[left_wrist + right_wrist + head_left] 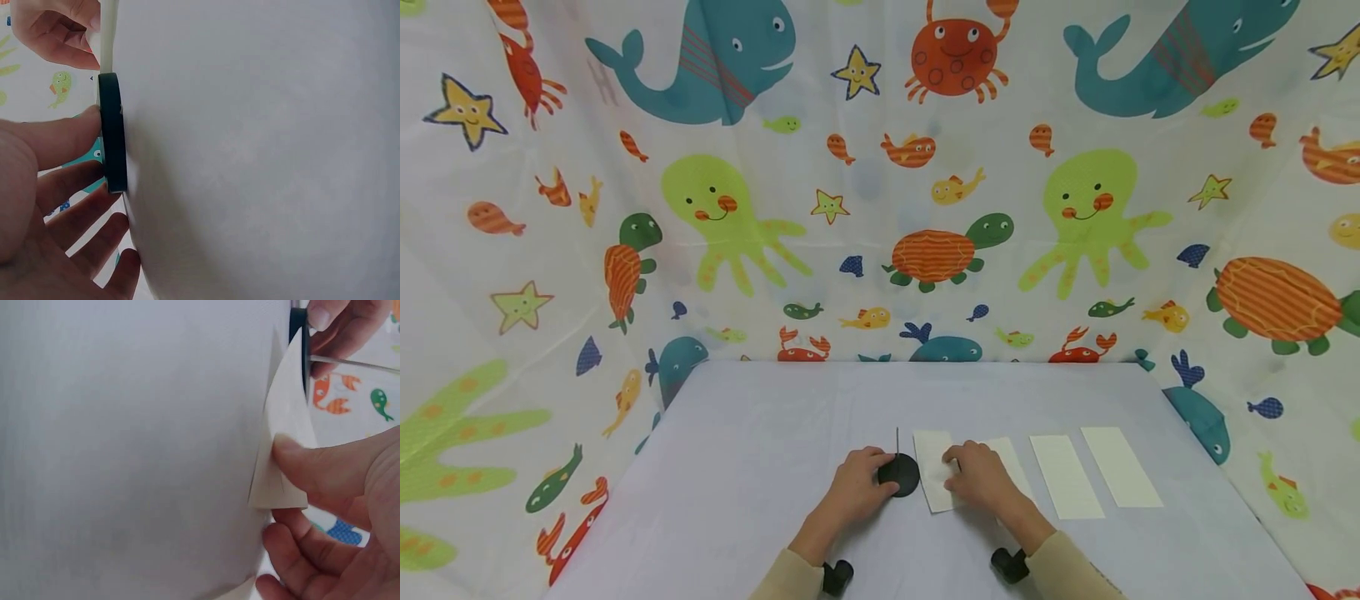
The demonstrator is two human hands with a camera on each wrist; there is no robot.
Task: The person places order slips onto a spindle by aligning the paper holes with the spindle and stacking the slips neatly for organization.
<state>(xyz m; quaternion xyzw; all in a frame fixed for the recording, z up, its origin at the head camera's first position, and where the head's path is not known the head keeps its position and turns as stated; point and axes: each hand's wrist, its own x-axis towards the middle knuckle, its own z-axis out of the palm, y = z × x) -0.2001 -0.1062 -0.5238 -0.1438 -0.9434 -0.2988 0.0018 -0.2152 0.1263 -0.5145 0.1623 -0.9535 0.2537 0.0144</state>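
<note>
A paper spike [904, 477], a round black base with a thin upright metal rod, stands near the middle of the table. My left hand [861, 485] holds the base by its edge between thumb and fingers; in the left wrist view the dark base [112, 134] appears edge-on. Just right of it, my right hand [983, 479] pinches a cream paper slip [934, 475]. The right wrist view shows the thumb on top of this bent slip [287, 419], fingers below. Another slip [1012, 461] lies partly hidden behind the right hand.
Two more cream slips, a nearer one [1066, 477] and a farther one [1122, 467], lie to the right on the white tablecloth [760, 450]. A curtain [865, 192] printed with sea animals hangs behind and at both sides.
</note>
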